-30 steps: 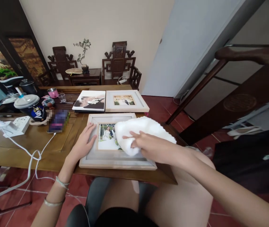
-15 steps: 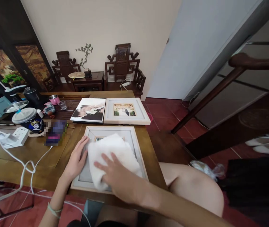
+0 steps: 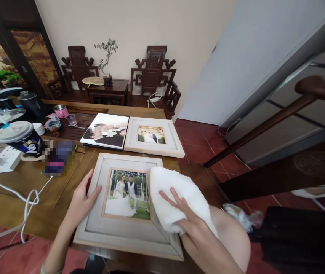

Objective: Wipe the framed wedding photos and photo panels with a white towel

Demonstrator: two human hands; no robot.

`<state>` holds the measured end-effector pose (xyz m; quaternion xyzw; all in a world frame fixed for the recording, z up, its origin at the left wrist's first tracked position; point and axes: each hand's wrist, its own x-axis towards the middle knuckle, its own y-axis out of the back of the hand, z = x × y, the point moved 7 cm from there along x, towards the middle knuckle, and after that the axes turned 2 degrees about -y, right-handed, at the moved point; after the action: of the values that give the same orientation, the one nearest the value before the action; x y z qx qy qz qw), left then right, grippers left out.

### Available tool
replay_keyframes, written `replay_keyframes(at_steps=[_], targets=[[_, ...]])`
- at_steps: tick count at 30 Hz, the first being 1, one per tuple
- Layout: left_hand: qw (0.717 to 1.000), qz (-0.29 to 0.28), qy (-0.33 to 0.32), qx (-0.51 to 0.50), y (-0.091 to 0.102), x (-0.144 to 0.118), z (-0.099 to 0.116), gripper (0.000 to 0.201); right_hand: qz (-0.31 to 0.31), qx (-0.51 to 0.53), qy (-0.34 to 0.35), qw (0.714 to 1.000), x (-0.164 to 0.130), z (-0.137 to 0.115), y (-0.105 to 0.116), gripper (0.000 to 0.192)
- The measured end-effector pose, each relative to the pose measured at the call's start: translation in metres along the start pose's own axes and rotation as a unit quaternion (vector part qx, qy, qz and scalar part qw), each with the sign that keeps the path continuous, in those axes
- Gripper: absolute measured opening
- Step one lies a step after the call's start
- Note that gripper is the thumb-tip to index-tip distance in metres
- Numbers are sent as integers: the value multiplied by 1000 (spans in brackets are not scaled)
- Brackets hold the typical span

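Cloth (image 3: 179, 192), white and fluffy, is held in our right hand (image 3: 195, 228), two fingers stretched across its top. It covers part of the right border of a pale picture frame (image 3: 125, 230), beside the photo (image 3: 128, 196) of a couple. Our left hand (image 3: 80, 198) rests at the frame's left edge, thumb on the border; we cannot tell whether its fingers grip. The frame lies on a wooden table (image 3: 62, 194). Beyond it we see a second frame (image 3: 152, 135); leftward, a phone (image 3: 61, 154) and lidded cup (image 3: 31, 146).
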<state>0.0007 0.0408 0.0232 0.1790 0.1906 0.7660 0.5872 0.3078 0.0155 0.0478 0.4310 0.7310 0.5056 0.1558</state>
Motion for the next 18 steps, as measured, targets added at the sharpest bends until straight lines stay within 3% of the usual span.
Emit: replay_keyframes(at_steps=[3, 5, 6, 9, 14, 18], targets=[[987, -34, 124, -97, 1, -17, -6, 76, 62, 0, 22, 998, -1, -15, 1, 44], [973, -88, 182, -111, 0, -36, -6, 68, 92, 8, 31, 995, -5, -18, -1, 39], [967, -86, 211, -112, 3, -45, -7, 65, 106, 16, 37, 994, -7, -18, -2, 37], [958, -33, 261, -117, 13, -67, -9, 62, 171, 50, 60, 982, -13, -17, -2, 33], [944, 8, 257, -204, 15, -81, -6, 57, 277, 91, 74, 954, -31, -15, 13, 34], [913, 93, 312, -244, 34, -87, -14, 35, 316, 116, 24, 941, -58, -3, 24, 37]])
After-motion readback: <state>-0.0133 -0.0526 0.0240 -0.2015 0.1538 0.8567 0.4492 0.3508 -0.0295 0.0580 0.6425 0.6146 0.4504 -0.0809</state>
